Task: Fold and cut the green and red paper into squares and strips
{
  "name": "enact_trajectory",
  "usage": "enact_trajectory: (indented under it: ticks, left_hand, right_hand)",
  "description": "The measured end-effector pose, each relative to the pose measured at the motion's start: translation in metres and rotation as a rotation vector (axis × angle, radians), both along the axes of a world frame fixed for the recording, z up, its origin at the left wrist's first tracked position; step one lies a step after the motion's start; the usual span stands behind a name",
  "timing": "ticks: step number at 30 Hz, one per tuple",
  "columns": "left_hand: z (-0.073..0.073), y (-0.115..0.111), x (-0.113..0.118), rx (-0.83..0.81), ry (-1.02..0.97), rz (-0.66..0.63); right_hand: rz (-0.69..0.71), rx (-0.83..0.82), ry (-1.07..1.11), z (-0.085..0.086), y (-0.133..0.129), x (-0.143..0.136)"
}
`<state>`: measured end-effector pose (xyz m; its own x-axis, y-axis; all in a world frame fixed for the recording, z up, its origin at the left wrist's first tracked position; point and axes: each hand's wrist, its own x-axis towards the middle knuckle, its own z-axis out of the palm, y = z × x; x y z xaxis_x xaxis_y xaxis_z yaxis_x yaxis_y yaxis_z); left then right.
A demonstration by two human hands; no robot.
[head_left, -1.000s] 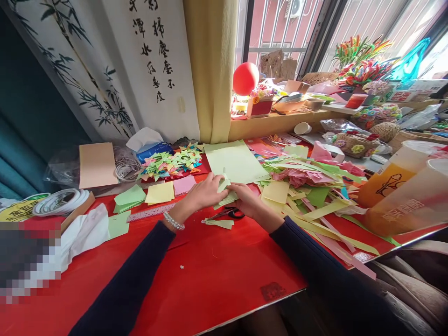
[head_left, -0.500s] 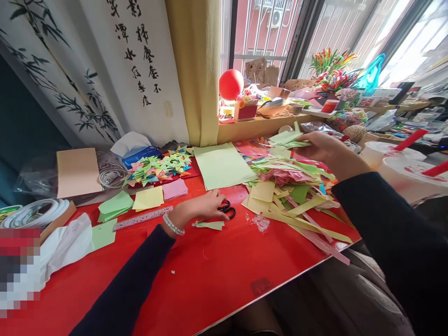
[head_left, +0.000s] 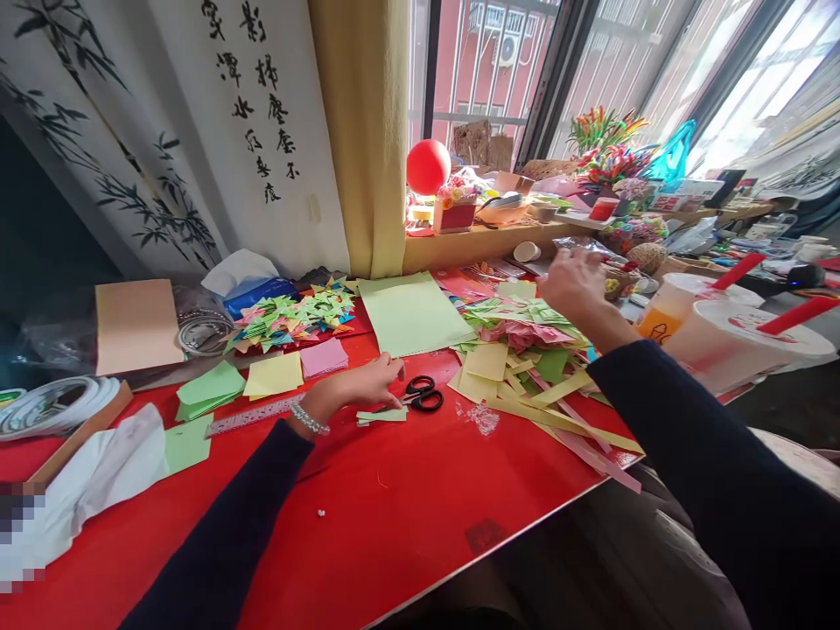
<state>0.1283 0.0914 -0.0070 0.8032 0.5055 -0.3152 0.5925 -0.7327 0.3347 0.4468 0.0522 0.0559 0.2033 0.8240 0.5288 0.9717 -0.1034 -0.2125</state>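
Loosely curled and narrowly parted, the left hand's fingers (head_left: 392,371) sit just left of the landmark, the black-handled scissors (head_left: 425,395), above small light-green paper strips (head_left: 382,416) lying immediately left of the scissors' handles; whether they touch either cannot be told. Right hand (head_left: 577,284), fingers partly spread, is raised beyond and to the right of the scissors, over the far right side of the heap of paper offcuts (head_left: 525,337), its underside hidden, so contents cannot be confirmed. Beyond the scissors lies a large light-green sheet (head_left: 415,315); to their left are a ruler (head_left: 253,415) and yellow paper squares (head_left: 274,374), all on the red tabletop (head_left: 367,542).
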Motion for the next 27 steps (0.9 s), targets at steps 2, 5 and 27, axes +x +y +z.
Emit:
enact_trajectory:
  ticks: [2,5,27]
  left_hand:
    - [0.003,-0.001,-0.006,0.044,0.064,0.017]
    - [-0.002,-0.001,-0.009,0.076,0.130,0.009]
    - [0.013,-0.010,-0.019,0.296,0.081,-0.033]
  right_hand:
    - [0.022,0.003,-0.051,-0.014,-0.016,-0.047]
    - [0.576,-0.176,-0.210,-0.060,-0.047,-0.124]
    - [0.797,-0.191,-0.141,-0.132,-0.111,-0.190]
